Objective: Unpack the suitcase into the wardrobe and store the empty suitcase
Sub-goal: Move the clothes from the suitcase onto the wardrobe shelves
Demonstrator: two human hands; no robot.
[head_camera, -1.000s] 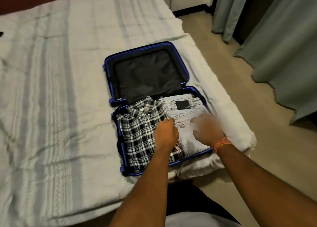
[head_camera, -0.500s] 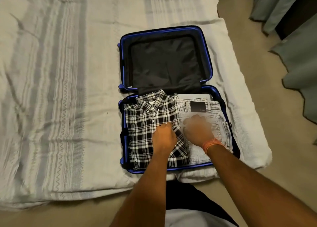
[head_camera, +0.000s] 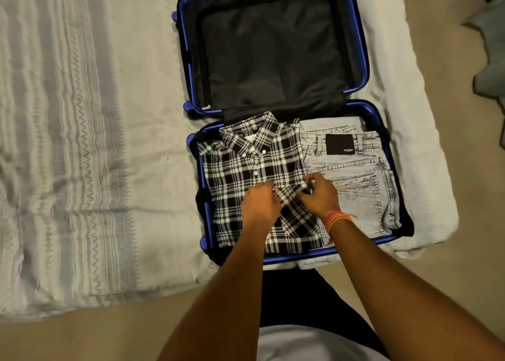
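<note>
A blue hard-shell suitcase [head_camera: 363, 60] lies open flat on the bed. Its far half shows only black lining. The near half holds a folded black-and-white plaid shirt [head_camera: 237, 169] on the left and folded light grey jeans [head_camera: 355, 180] with a black patch on the right. My left hand [head_camera: 259, 205] rests on the middle of the shirt with its fingers closed on the fabric. My right hand [head_camera: 319, 194], with an orange band at the wrist, pinches the shirt's right edge beside the jeans.
The bed [head_camera: 95, 142] carries a pale striped cover and stretches far to the left. Beige floor [head_camera: 451, 292] runs along the bed's right side and near edge. Grey-green curtain hems [head_camera: 492, 60] hang at the right edge.
My right hand has moved left off the jeans onto the shirt's edge. My head has leaned in, so the suitcase looks larger and nearer.
</note>
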